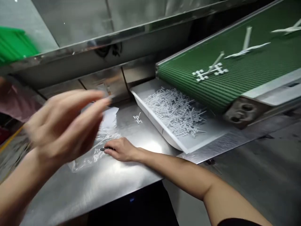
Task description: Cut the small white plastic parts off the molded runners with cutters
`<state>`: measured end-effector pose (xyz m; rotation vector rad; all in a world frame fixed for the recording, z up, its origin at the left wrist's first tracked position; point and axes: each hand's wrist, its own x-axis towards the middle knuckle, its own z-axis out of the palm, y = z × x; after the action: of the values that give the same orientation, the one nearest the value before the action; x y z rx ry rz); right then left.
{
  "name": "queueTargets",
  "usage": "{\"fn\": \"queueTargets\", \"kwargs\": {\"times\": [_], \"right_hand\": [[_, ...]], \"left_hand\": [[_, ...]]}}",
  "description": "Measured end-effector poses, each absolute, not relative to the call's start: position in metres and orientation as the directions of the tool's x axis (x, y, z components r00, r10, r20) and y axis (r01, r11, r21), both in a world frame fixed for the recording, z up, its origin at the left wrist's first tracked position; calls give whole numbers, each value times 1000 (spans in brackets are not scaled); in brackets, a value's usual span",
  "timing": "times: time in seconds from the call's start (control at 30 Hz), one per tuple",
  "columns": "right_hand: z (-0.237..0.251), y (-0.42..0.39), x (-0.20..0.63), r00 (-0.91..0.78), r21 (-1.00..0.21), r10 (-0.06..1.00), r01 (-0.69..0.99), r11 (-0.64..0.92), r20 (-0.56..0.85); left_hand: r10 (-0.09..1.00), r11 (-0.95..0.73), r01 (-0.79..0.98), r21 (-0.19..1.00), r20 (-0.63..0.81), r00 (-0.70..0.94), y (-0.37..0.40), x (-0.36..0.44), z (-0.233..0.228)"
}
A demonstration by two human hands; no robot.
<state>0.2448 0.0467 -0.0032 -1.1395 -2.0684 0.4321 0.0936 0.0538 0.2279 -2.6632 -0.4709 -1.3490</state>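
Note:
My left hand (68,125) is raised above the left side of the metal table (77,194), blurred by motion. Its thumb and fingertips come together in a pinch, but what is between them, if anything, cannot be made out. Resting low on the table, my right hand (121,149) is closed around a slim black tool (105,149), whose dark tip sticks out to the left; its kind is unclear. Under and beside that hand lies a clear plastic bag (94,157), with a white sheet or label (109,118) behind it.
One white branched plastic piece (137,118) lies near a white tray (162,125) heaped with similar pieces (176,113). Above the tray ends a green conveyor belt (211,88) carrying several more. A green crate (16,45) is upper left; a person's pink sleeve (16,102) shows at left.

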Motion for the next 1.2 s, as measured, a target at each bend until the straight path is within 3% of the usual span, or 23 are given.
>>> {"fn": "queueTargets", "kwargs": {"times": [0.03,0.07,0.13,0.23,0.33,0.53,0.63,0.77,0.8,0.93,1.03,1.2], "right_hand": [[-3,46,246,-347,-588,829,587,556,438],[-3,45,247,-350,-588,826,583,561,441],[-4,44,247,-360,-592,821,569,570,444],[-5,46,246,-383,-599,812,548,584,441],[-5,47,242,-402,-603,808,538,589,431],[-4,44,240,-427,-585,806,555,591,409],[-2,43,242,-398,-654,817,493,574,417],[1,44,245,-283,-799,866,344,493,412],[0,44,245,-257,-822,877,317,473,405],[-7,46,241,-174,-922,928,152,356,330],[-14,44,238,-163,-969,957,18,244,238],[-11,35,238,-151,-991,979,-33,132,136]], "left_hand": [[-94,-956,160,-246,774,626,54,142,243],[-235,-926,67,-372,705,669,52,185,255],[-327,-922,-108,-372,597,733,48,258,270],[-235,-969,-172,-175,467,852,52,338,271],[-85,-996,-70,-48,579,811,77,403,250],[-61,-996,-13,-92,550,833,109,439,236],[43,-995,85,-52,551,834,91,379,254],[120,-951,262,-164,585,802,68,249,247],[151,-941,305,-146,627,764,65,215,236],[441,-860,490,142,688,576,52,89,168],[635,-713,666,220,605,480,35,23,111],[788,-585,721,371,470,398,17,-16,39]]}}
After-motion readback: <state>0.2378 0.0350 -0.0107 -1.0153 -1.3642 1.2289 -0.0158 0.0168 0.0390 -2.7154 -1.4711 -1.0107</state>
